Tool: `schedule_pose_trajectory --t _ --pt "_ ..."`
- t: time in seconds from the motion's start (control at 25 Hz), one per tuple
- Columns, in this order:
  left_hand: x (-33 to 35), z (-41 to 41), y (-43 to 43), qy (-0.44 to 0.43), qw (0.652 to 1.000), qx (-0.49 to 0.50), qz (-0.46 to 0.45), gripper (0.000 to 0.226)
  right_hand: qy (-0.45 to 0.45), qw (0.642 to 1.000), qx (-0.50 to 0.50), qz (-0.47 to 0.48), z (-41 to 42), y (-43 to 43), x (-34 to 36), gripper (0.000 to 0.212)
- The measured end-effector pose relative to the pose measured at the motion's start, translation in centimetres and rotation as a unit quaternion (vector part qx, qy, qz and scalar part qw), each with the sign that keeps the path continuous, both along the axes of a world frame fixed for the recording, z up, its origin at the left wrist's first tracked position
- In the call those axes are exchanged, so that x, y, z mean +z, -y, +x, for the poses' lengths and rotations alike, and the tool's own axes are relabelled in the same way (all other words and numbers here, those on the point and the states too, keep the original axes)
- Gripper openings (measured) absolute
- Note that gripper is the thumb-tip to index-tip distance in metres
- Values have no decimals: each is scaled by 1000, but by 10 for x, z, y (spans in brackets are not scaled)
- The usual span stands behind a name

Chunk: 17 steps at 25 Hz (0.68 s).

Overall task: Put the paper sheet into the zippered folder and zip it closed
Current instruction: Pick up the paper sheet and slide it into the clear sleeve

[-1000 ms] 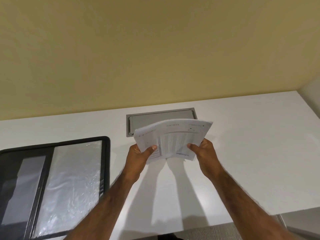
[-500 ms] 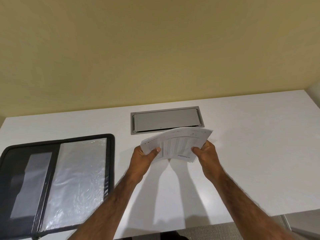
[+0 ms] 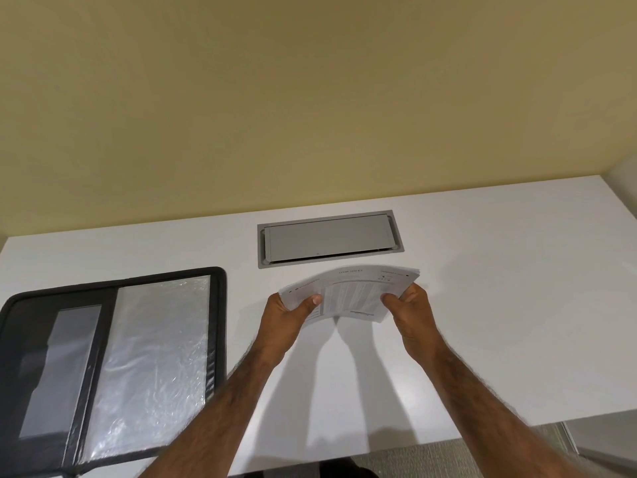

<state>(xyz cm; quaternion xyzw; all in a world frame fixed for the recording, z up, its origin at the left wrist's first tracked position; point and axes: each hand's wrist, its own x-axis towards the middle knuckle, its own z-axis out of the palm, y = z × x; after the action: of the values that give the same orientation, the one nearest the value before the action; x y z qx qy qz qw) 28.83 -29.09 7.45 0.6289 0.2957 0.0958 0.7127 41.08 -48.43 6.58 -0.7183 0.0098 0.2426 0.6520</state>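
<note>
Gripping the paper sheet by its two side edges, the left hand and right hand hold it bowed upward above the white desk, near the grey cable hatch; the zippered folder lies open at the left, well apart

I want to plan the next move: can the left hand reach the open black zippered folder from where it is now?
Probably yes. The open black zippered folder lies flat to the left hand's side, with only bare white desk between. But both hands hold the bent printed paper sheets.
</note>
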Motion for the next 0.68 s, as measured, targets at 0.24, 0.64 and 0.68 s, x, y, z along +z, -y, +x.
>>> schedule_pose_trajectory --t 0.24,0.64,0.68 --pt "-3 1 2 -7 1000 5 6 41 2 1000 -3 -3 -2 1 -1 56" --pt "-12 5 1 -14 1000 -3 7 42 15 999 16 -26 -6 1 6 55" --pt "-14 5 2 -16 1000 0 5 43 16 999 21 -35 -7 2 5 55"
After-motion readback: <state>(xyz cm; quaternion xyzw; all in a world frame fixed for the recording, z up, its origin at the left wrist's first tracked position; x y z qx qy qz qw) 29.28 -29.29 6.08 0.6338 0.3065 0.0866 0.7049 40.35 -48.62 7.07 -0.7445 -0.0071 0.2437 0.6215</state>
